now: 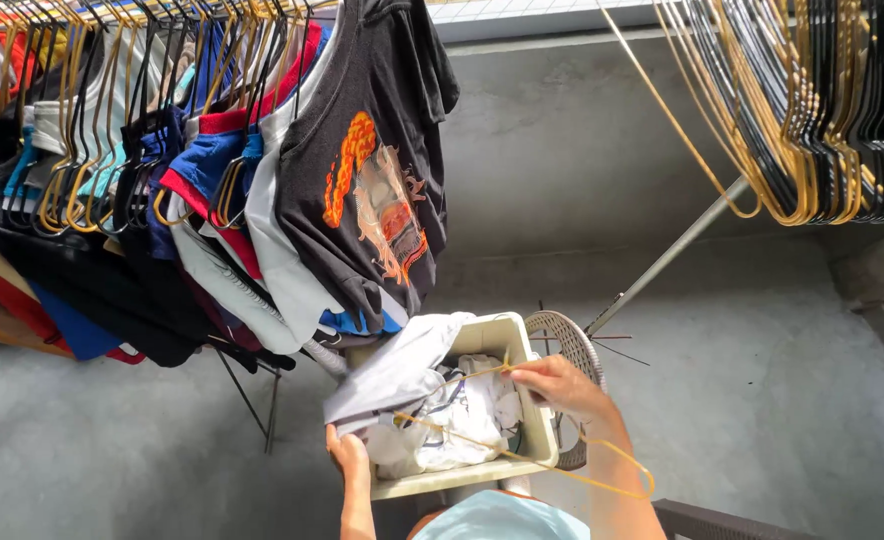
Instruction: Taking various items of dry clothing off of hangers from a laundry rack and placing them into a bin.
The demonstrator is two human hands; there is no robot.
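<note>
My left hand point(349, 455) grips the lower edge of a pale grey garment point(397, 370) that drapes over the rim of a cream plastic laundry basket point(522, 440). My right hand point(559, 385) holds a thin gold wire hanger point(522, 458), which runs across the basket and loops out past my forearm. The hanger's end passes into the grey garment. White crumpled clothes point(467, 415) fill the basket below both hands.
A rack of hung clothes point(162, 170) fills the upper left, with a black printed T-shirt point(372, 170) nearest. Several bare gold and black hangers point(812, 110) hang at the upper right. A grey pole point(667, 258) slants down behind a perforated plastic chair point(567, 340). Concrete floor and wall surround.
</note>
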